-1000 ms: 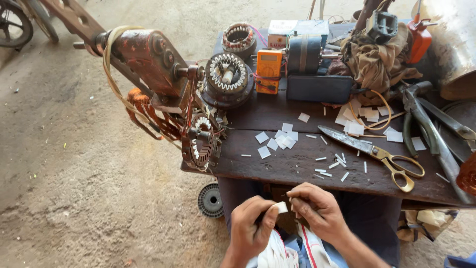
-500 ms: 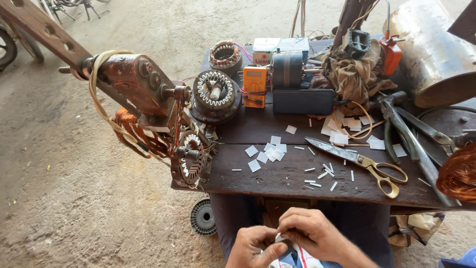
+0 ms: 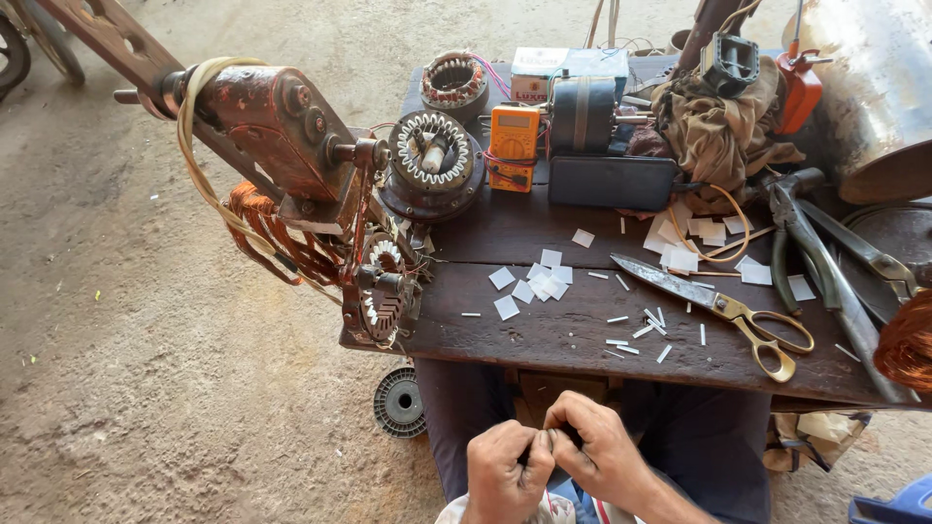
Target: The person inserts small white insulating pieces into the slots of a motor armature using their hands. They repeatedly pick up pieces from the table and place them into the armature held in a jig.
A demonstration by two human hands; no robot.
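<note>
Dark wooden bench [image 3: 582, 335] fills the far side; near it, the left hand [image 3: 500, 471] and right hand [image 3: 602, 451] meet, fingers curled tight together, hiding whatever they pinch. White paper squares [image 3: 532, 283] lie well apart, farther off.

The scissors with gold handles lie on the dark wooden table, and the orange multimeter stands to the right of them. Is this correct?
Not quite. In the head view the orange multimeter stands to the upper left of the scissors with gold handles, not to their right. Both are on the dark wooden table.

left hand [image 3: 502, 468], right hand [image 3: 594, 450], fingertips pinched together
</note>
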